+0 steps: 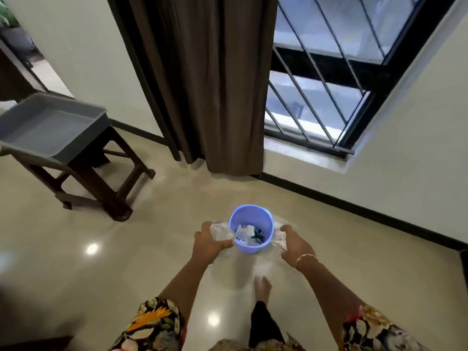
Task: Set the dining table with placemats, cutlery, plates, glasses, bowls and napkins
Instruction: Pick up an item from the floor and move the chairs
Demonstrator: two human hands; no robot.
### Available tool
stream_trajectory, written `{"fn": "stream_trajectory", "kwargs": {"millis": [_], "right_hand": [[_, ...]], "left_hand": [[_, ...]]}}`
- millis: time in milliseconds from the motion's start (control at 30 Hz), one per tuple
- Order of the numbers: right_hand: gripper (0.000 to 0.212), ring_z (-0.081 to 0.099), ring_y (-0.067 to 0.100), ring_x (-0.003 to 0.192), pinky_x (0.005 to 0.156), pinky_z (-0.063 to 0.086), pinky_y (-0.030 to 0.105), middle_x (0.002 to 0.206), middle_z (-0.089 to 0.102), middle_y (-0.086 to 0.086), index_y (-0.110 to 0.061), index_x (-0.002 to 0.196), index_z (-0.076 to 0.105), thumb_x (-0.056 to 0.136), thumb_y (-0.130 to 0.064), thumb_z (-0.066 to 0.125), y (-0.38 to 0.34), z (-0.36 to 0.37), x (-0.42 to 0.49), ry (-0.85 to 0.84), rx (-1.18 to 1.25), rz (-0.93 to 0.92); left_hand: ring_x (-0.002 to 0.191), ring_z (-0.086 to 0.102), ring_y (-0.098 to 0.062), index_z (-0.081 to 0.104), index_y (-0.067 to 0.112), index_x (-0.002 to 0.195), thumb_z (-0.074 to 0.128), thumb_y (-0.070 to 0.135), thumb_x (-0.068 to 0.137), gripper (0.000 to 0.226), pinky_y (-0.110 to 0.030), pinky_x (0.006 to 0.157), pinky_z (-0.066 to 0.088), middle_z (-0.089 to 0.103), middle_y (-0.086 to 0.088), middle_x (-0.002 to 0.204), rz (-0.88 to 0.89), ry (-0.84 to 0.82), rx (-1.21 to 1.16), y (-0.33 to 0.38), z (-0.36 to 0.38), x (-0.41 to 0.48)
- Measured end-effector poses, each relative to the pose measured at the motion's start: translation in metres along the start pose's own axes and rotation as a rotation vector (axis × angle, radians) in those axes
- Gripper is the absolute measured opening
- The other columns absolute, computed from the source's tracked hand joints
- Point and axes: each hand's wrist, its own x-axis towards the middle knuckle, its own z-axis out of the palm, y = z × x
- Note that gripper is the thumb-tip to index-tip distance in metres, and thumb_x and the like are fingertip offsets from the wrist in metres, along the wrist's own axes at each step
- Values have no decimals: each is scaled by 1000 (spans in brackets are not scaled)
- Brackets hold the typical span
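A small light-blue bin [263, 221] stands on the tiled floor in front of me, with crumpled wrappers and scraps inside. My left hand [206, 243] grips a crumpled piece of clear plastic wrap [220, 231] just left of the bin's rim. My right hand [295, 245] holds another piece of clear plastic [281, 240] just right of the bin. Both hands hover at about rim height. No tableware is in view.
A grey plastic tray [50, 125] sits on a dark wooden stool [101, 183] at the left. A brown curtain [202, 84] hangs beside a barred window [329, 72]. My bare foot [262, 287] stands on the glossy floor behind the bin.
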Motion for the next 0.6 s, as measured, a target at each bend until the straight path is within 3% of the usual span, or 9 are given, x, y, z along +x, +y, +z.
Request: {"fn": "stream_trajectory", "kwargs": {"millis": [67, 167, 300, 500, 600], "right_hand": [[56, 53, 30, 113, 88, 41, 29, 134, 40, 7, -20, 134, 34, 82, -7, 51, 6, -3, 48, -67, -40, 10], [50, 55, 35, 108, 88, 42, 33, 128, 38, 12, -19, 131, 39, 83, -6, 48, 15, -5, 106, -122, -87, 23], [51, 52, 35, 111, 90, 41, 32, 128, 38, 11, -18, 133, 37, 84, -9, 50, 24, 6, 178, -183, -87, 46], [73, 47, 34, 117, 93, 42, 32, 133, 34, 13, -20, 141, 24, 78, -10, 61, 31, 47, 277, -313, 51, 118], [83, 42, 33, 122, 98, 39, 34, 136, 31, 12, -18, 145, 16, 78, -11, 63, 37, 61, 305, -332, 107, 166]], "left_hand": [[103, 58, -32, 49, 30, 113, 80, 39, 40, 80, -39, 67, 51, 53, -12, 115, -45, 28, 10, 4, 15, 38], [102, 59, -32, 49, 32, 114, 80, 45, 36, 85, -28, 53, 50, 54, -12, 115, -139, 31, 7, 9, 36, 86], [102, 58, -25, 49, 27, 116, 75, 52, 28, 95, -34, 79, 53, 54, -11, 116, -198, 28, 34, 4, 64, 146], [104, 56, -26, 47, 28, 108, 76, 47, 32, 84, -36, 85, 51, 55, -11, 114, -280, -14, 55, -24, 104, 221], [100, 55, -25, 45, 22, 119, 85, 37, 45, 85, -33, 81, 49, 50, -12, 118, -312, -55, 93, -34, 115, 247]]}}
